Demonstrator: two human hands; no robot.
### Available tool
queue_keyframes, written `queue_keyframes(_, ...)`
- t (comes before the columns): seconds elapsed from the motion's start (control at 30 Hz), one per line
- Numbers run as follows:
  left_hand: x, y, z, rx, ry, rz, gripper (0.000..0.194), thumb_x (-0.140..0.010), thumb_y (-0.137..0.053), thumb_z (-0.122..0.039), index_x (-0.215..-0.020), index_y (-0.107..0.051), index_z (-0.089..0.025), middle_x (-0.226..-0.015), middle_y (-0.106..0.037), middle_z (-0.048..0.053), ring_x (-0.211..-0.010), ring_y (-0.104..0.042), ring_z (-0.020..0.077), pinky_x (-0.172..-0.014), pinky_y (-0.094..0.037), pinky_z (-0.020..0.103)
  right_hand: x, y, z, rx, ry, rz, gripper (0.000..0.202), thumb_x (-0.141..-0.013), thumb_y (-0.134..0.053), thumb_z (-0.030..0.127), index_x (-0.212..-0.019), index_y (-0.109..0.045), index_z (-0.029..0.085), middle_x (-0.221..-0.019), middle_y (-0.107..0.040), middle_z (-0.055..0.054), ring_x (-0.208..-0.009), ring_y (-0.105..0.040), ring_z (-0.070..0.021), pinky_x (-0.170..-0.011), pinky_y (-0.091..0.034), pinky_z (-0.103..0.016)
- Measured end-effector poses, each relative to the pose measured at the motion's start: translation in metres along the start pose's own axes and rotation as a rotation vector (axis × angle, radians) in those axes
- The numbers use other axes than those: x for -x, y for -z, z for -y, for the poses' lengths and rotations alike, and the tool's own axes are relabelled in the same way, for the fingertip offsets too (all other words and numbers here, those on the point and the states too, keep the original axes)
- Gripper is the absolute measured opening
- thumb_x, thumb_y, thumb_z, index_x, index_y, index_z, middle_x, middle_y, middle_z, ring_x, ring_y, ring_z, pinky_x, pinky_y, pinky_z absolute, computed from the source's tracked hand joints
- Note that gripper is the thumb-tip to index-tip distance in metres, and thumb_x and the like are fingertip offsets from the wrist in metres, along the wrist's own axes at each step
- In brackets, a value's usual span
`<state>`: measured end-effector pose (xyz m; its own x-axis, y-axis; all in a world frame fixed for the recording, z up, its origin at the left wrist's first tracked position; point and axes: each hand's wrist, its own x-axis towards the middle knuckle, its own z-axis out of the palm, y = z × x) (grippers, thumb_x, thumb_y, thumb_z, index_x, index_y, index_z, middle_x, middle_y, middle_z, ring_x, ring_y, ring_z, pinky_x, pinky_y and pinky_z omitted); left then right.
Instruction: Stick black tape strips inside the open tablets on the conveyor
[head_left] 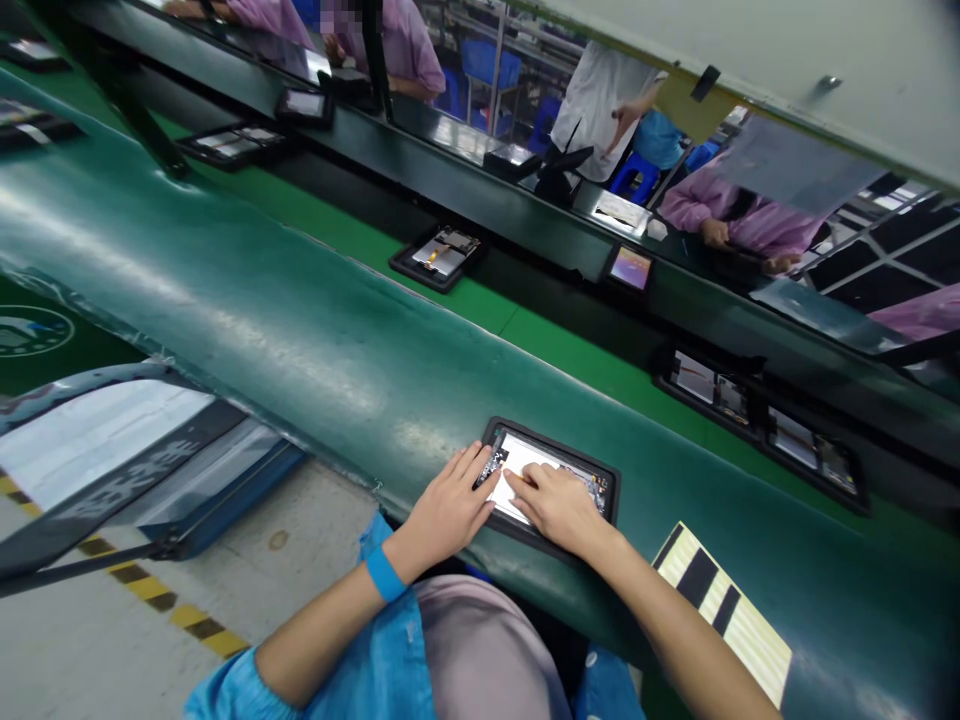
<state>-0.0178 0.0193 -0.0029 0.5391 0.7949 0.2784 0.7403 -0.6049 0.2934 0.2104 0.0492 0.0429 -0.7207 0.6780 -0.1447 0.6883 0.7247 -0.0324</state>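
Observation:
An opened tablet (538, 540) in a black frame lies on the green bench in front of me. Its inside shows a white panel (513, 508) with circuit parts at both ends. My left hand (448, 508) rests across the tablet's left end, fingers stretched out, a blue band around the wrist. Over the middle of the panel, my right hand (559, 508) has its fingers bent, the tips pressed down close to the left fingertips. A small orange bit shows by those right fingers; what they hold, if anything, is hidden.
A cream card with black strips (724, 590) lies right of my forearm. Beyond the bench edge, a green conveyor (517, 325) carries more opened tablets (439, 256) in black frames. Co-workers in pink (409, 50) sit across the line. A dark post (112, 90) stands at left.

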Motion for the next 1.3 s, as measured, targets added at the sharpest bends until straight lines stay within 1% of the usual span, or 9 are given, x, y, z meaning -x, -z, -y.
queue_keyframes(0.17, -0.001, -0.001, 0.0, 0.012, 0.013, -0.006, 0.045, -0.098, -0.054, -0.024, -0.141, -0.055, -0.016, -0.156, -0.046, 0.019, -0.149, -0.037, 0.0346, -0.119, -0.037, 0.051, -0.001, 0.0, -0.006, 0.014, 0.038, -0.013, 0.037, -0.107, -0.049, 0.036, -0.141, -0.056, 0.024, -0.103, -0.065, -0.008, -0.088, -0.061, -0.0208, -0.072, -0.046, -0.03)
queue_keyframes(0.37, -0.003, 0.003, -0.001, -0.038, 0.0, 0.015, 0.043, -0.097, -0.055, -0.025, -0.139, -0.056, -0.013, -0.154, -0.047, 0.021, -0.148, -0.039, 0.0346, -0.118, -0.039, 0.05, -0.001, 0.0, -0.015, 0.017, 0.143, -0.071, 0.032, -0.106, -0.052, 0.029, -0.136, -0.058, 0.02, -0.1, -0.064, -0.008, -0.084, -0.059, -0.0191, -0.07, -0.044, -0.03)
queue_keyframes(0.47, -0.004, 0.004, -0.002, -0.056, -0.003, 0.012, 0.043, -0.097, -0.056, -0.025, -0.137, -0.058, -0.012, -0.152, -0.049, 0.022, -0.147, -0.041, 0.0353, -0.118, -0.039, 0.05, -0.003, 0.002, -0.019, 0.039, 0.175, -0.088, 0.031, -0.106, -0.053, 0.026, -0.136, -0.057, 0.02, -0.098, -0.064, -0.007, -0.082, -0.058, -0.0187, -0.069, -0.043, -0.03)
queue_keyframes(0.63, -0.004, 0.004, -0.002, -0.03, 0.005, -0.006, 0.042, -0.097, -0.056, -0.024, -0.137, -0.058, -0.013, -0.153, -0.049, 0.022, -0.147, -0.04, 0.0351, -0.117, -0.039, 0.05, -0.007, 0.005, -0.02, 0.041, 0.156, -0.081, 0.029, -0.105, -0.054, 0.029, -0.133, -0.059, 0.022, -0.097, -0.064, -0.006, -0.08, -0.058, -0.018, -0.067, -0.042, -0.029)
queue_keyframes(0.8, -0.002, 0.003, 0.0, -0.01, 0.005, -0.029, 0.04, -0.098, -0.055, -0.025, -0.136, -0.059, -0.013, -0.151, -0.05, 0.023, -0.145, -0.042, 0.0358, -0.116, -0.042, 0.051, -0.006, 0.005, -0.009, 0.024, 0.107, -0.063, 0.031, -0.105, -0.055, 0.031, -0.133, -0.059, 0.019, -0.096, -0.064, -0.006, -0.08, -0.059, -0.0179, -0.065, -0.043, -0.028)
queue_keyframes(0.97, 0.002, 0.002, 0.002, 0.034, 0.025, -0.038, 0.04, -0.099, -0.052, -0.025, -0.137, -0.059, -0.014, -0.155, -0.047, 0.02, -0.147, -0.041, 0.0345, -0.118, -0.041, 0.051, -0.005, 0.008, 0.0, 0.035, 0.057, -0.038, 0.031, -0.105, -0.053, 0.031, -0.133, -0.059, 0.018, -0.095, -0.065, -0.007, -0.081, -0.06, -0.0191, -0.064, -0.043, -0.028)
queue_keyframes(1.1, 0.003, 0.003, 0.003, 0.064, 0.025, -0.032, 0.043, -0.099, -0.053, -0.023, -0.14, -0.057, -0.015, -0.159, -0.042, 0.019, -0.148, -0.039, 0.0339, -0.119, -0.039, 0.051, -0.006, 0.01, 0.0, 0.031, 0.062, -0.041, 0.031, -0.106, -0.052, 0.03, -0.134, -0.059, 0.018, -0.095, -0.064, -0.007, -0.08, -0.06, -0.0191, -0.063, -0.042, -0.028)
queue_keyframes(1.2, 0.002, 0.004, 0.003, 0.055, 0.014, -0.036, 0.041, -0.099, -0.052, -0.024, -0.139, -0.058, -0.014, -0.156, -0.045, 0.02, -0.146, -0.042, 0.0338, -0.118, -0.041, 0.05, -0.006, 0.009, -0.002, 0.016, 0.072, -0.042, 0.031, -0.106, -0.049, 0.028, -0.133, -0.058, 0.016, -0.094, -0.064, -0.007, -0.079, -0.059, -0.0188, -0.062, -0.041, -0.028)
queue_keyframes(1.3, 0.002, 0.004, 0.004, 0.053, 0.004, -0.044, 0.041, -0.1, -0.051, -0.024, -0.138, -0.058, -0.014, -0.154, -0.048, 0.021, -0.145, -0.043, 0.0338, -0.117, -0.042, 0.051, -0.006, 0.007, -0.006, -0.019, 0.075, -0.062, 0.029, -0.106, -0.049, 0.027, -0.132, -0.06, 0.019, -0.094, -0.062, -0.006, -0.077, -0.057, -0.0175, -0.062, -0.04, -0.027)
